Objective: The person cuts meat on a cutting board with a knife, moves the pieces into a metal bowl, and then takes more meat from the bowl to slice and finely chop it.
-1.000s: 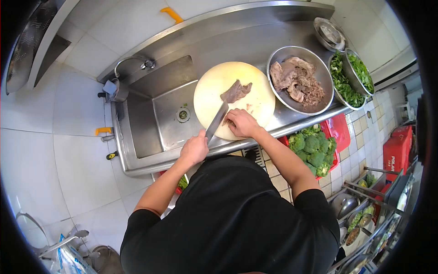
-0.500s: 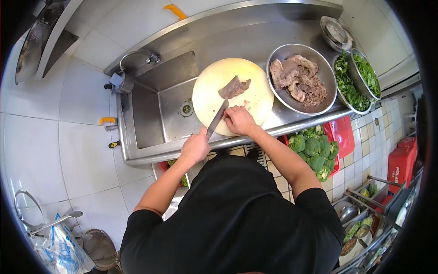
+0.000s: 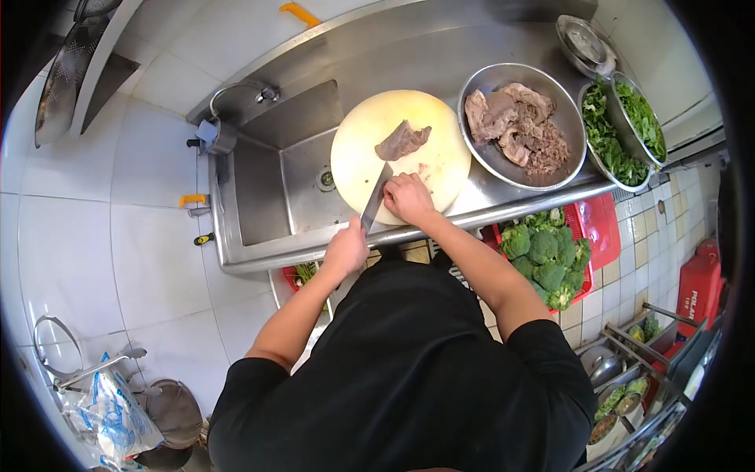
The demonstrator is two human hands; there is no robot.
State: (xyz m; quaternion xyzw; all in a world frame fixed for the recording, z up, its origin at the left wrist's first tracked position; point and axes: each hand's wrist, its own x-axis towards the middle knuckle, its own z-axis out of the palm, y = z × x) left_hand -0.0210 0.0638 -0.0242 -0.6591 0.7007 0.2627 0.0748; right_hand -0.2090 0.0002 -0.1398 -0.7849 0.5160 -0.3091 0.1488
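My left hand [image 3: 347, 248] is closed round the handle of a long knife [image 3: 377, 198]. The blade lies over the near part of a round, pale yellow cutting board [image 3: 354, 141], its tip pointing away from me. Just right of the blade, my right hand [image 3: 407, 197] rests on the board with its fingers curled and pressed together; what is under the fingertips is hidden. A brown piece of cooked meat [image 3: 403, 141] lies beyond the knife tip, touched by neither hand. Small scraps are scattered near my right hand.
Right of the board stands a steel bowl of meat [image 3: 511, 126], then bowls of leafy greens [image 3: 609, 149]. A steel sink [image 3: 303, 189] is on the left. Below the counter edge, broccoli [image 3: 546, 252] fills a red basket [image 3: 588, 277]. Wire shelving stands at the lower right.
The view has shifted slightly. The knife blade has turned a little more upright beside my right hand, which keeps its curled pose. The large meat piece stays in place on the board.
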